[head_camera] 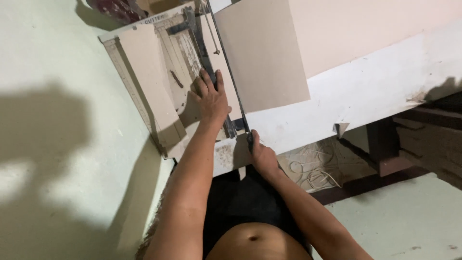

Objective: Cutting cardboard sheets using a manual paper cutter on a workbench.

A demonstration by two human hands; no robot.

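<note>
The left hand (211,98) presses flat, fingers spread, on the paper cutter (168,72) at the table's (385,82) edge. The right hand (260,154) clenches the blade arm's (231,82) near end (long axis running away from the person), a brown cardboard sheet (264,53) lying beside it.

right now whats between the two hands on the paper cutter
In the head view, a strip of the cutter's worn base board and the lower stretch of the dark blade arm separate the left hand, pressing down, from the right hand at the handle.
</note>
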